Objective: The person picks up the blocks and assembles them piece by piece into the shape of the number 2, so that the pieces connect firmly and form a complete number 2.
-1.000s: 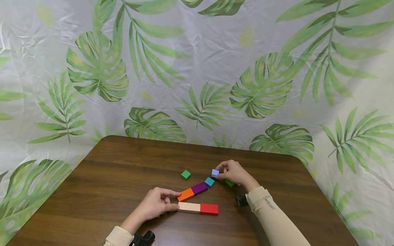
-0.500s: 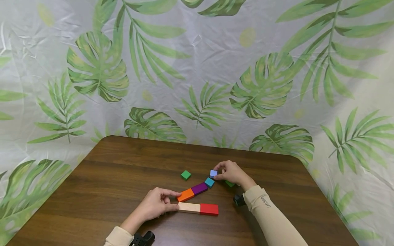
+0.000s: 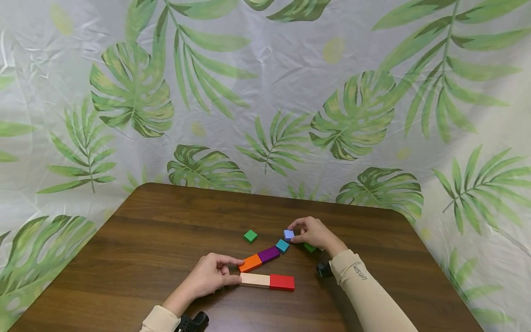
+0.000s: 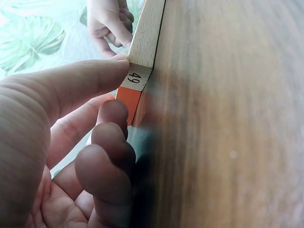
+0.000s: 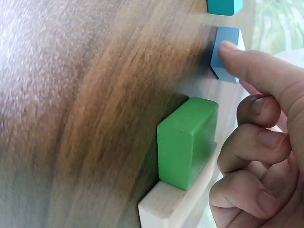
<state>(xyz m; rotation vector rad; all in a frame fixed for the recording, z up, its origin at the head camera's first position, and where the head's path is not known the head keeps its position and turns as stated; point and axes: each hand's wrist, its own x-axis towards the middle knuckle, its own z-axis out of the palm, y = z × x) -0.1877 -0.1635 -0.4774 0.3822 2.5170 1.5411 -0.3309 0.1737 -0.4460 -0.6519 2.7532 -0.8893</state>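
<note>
A light blue block [image 3: 288, 235] is pinched between the thumb and index finger of my right hand [image 3: 317, 234]; the right wrist view shows the thumb on the blue block [image 5: 230, 35]. Just left of it lies a teal block [image 3: 282, 246], close to the purple block [image 3: 268, 254], which meets an orange block [image 3: 250, 263] in a slanted row. My left hand [image 3: 207, 275] touches the orange block's end with its index finger and the plain wooden block's [image 3: 255, 280] end with its thumb. A red block [image 3: 282, 282] adjoins the plain one.
A green block [image 3: 250, 236] lies left of the teal one. Partly under my right hand is another green block [image 3: 309, 247]; the right wrist view shows this green block [image 5: 175, 152] beside a pale wooden block [image 5: 161, 209]. A leaf-patterned cloth hangs behind the table [image 3: 124, 240].
My right hand and the light blue block have shifted slightly left, then a touch back right. My left hand and the other blocks have stayed in place.
</note>
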